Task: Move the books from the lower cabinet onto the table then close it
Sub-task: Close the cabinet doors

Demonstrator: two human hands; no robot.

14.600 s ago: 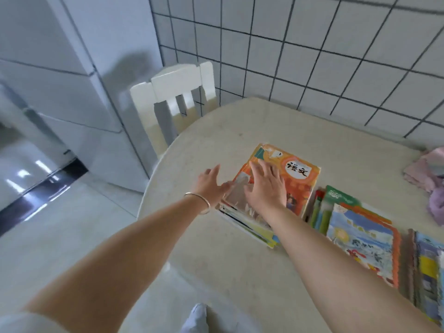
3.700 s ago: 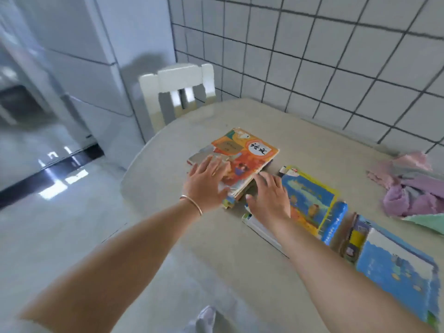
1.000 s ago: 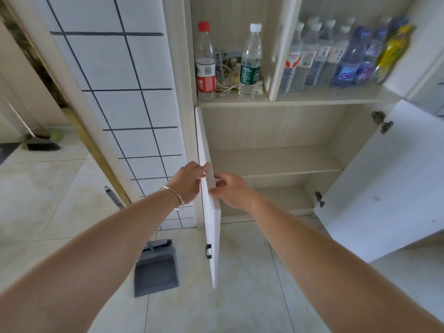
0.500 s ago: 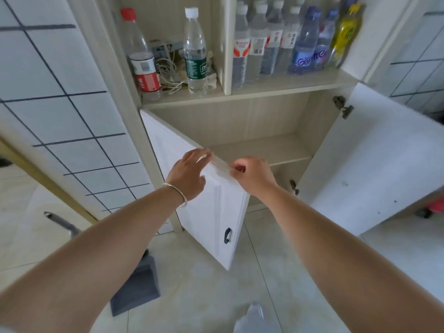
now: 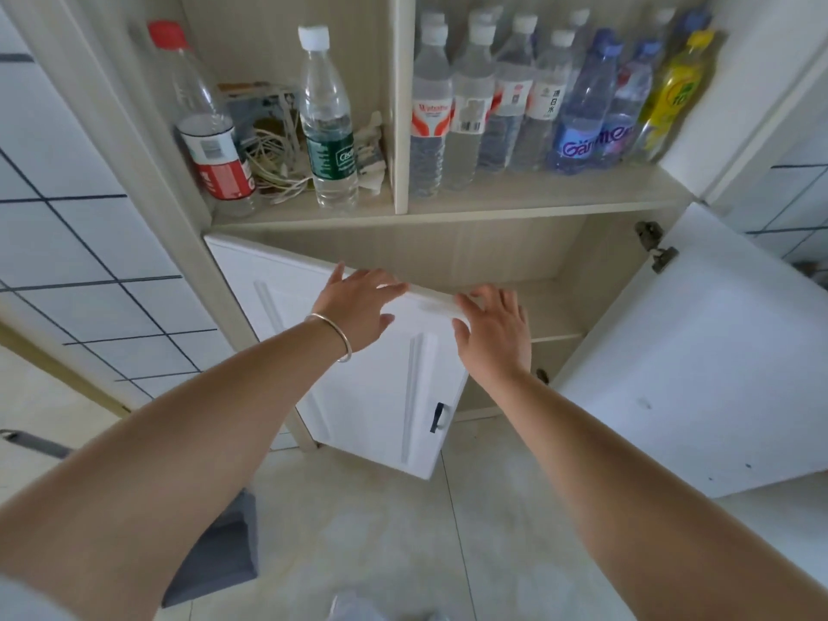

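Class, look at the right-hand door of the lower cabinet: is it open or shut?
Open. The right door swings wide off its hinge, baring the empty shelf.

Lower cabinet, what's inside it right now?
The lower cabinet shows a bare shelf with no books in sight. Its left part is hidden behind the left door and both hands, left hand and right hand.

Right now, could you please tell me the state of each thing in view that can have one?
left door: partly closed, swung part of the way in
right door: wide open
lower cabinet: open, no books visible inside
left hand: open, flat on the left door's top edge
right hand: open, fingers on the same edge
bottles: upright, capped
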